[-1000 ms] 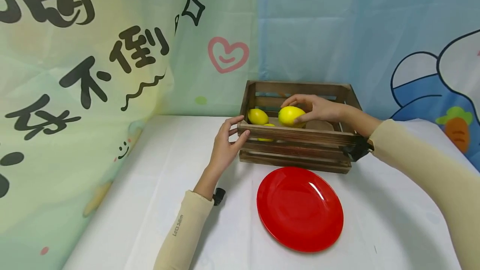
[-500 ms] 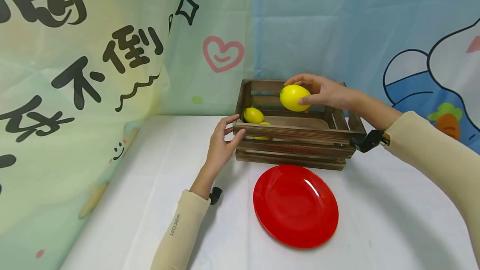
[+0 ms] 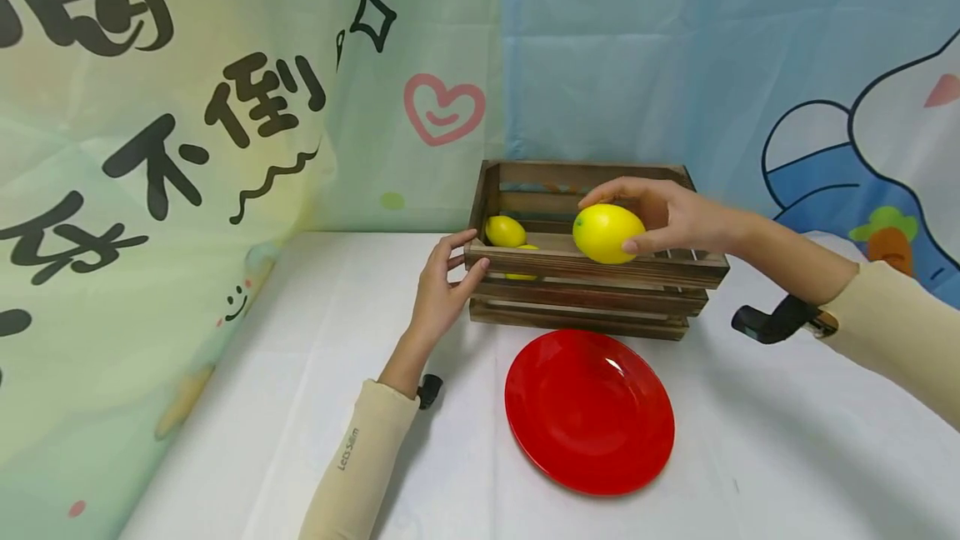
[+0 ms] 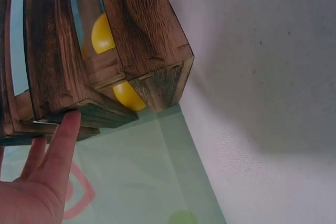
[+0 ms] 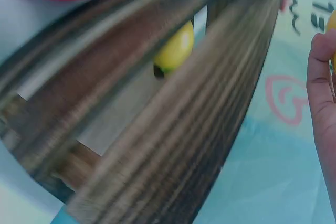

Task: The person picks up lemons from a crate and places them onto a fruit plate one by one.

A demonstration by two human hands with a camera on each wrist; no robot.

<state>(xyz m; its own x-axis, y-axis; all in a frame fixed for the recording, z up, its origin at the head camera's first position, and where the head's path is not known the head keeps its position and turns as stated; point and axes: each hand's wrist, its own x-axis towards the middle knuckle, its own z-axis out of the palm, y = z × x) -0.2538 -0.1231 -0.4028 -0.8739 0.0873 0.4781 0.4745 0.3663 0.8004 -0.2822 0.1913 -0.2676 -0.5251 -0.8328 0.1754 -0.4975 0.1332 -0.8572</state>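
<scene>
My right hand (image 3: 678,217) pinches a yellow lemon (image 3: 606,233) between thumb and fingers, at the front rail of a brown slatted wooden crate (image 3: 585,267). At the crate's left front corner my left hand (image 3: 444,286) touches the wood, thumb on the front and fingers at the side. In the left wrist view, a fingertip (image 4: 71,119) meets the slat. Two more lemons lie inside at the left: one lemon (image 3: 506,231) in plain sight, the other lemon (image 3: 522,277) partly behind the slats. The right wrist view shows the held lemon only at its edge.
A round red plate (image 3: 589,415) lies on the white tablecloth (image 3: 300,407) just in front of the crate. Behind stands a printed backdrop (image 3: 600,48) with a heart, large characters and a cartoon figure.
The right hand has lifted the lemon from inside the crate, then brought it forward and slightly down to the front rail. The left hand has stayed at the corner.
</scene>
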